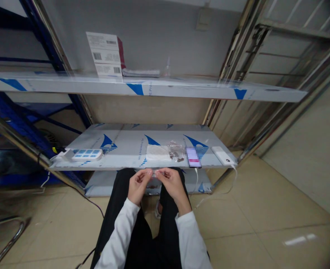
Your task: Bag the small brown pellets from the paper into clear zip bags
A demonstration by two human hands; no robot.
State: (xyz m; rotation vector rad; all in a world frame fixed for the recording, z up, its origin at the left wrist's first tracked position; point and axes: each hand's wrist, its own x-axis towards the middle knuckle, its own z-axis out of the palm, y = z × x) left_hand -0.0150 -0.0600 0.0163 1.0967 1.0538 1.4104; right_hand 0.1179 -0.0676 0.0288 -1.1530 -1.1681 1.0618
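Note:
Over my lap, just in front of the shelf's front edge, my left hand (139, 183) and my right hand (170, 182) face each other with the fingertips almost meeting. Thumb and fingers are pinched on both sides. Whatever sits between them is too small to make out. Beyond the hands, on the film-covered shelf (125, 140), lie a white flat sheet or pad (157, 153) and a clear plastic bag (176, 152) with small brown pieces. To the right of the bag rests a phone (193, 157), its screen blurred, with a white cable plugged in.
A white power strip (88, 154) lies at the shelf's left end, a white power bank (223, 155) at its right. Above runs an upper shelf (167, 89) holding white boxes (105, 54). Cables hang down to the tiled floor (254, 224). Metal posts flank both sides.

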